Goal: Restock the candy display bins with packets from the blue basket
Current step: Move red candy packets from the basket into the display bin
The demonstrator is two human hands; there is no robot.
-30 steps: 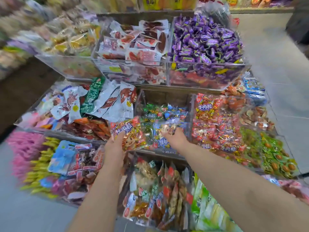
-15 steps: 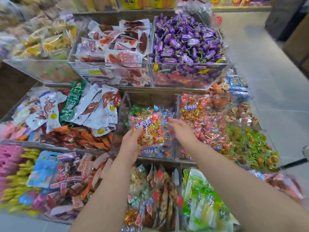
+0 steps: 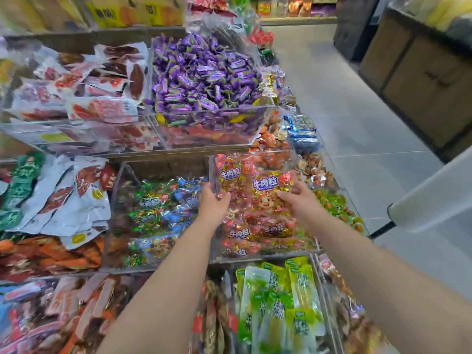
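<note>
Red-and-gold foil candy packet (image 3: 268,198), printed with a purple label and a cartoon face, is held flat over a clear acrylic display bin (image 3: 268,254) on the middle tier of a stepped shop stand. The person's right hand (image 3: 301,203) grips the packet's right edge, thumb on top and fingers beneath, which keeps the label facing up as it goes onto the pile. The left hand (image 3: 213,206) is at the packet's left side, beside the bin's clear dividing wall, with its fingers curled upward. Whether it pinches the wrapper or only steadies it cannot be told. The two hands are apart, with the packet spanning the gap between them, and both forearms reach in from the bottom of the view.

The bin under the packet is heaped with matching red-and-gold packets, so this looks like the right compartment. The packet seems to be at the point of being laid down. Just to the left, a second clear bin holds blue and green foil packets (image 3: 163,208) and looks less full. On the tier above is a heap of purple-wrapped sweets (image 3: 204,77). On the tier below, nearer the person, stand green pouches (image 3: 278,302). Pale grey floor tiles (image 3: 357,123) run past on the right. The blue basket named in the task is out of view, so how many packets remain cannot be judged.
</note>
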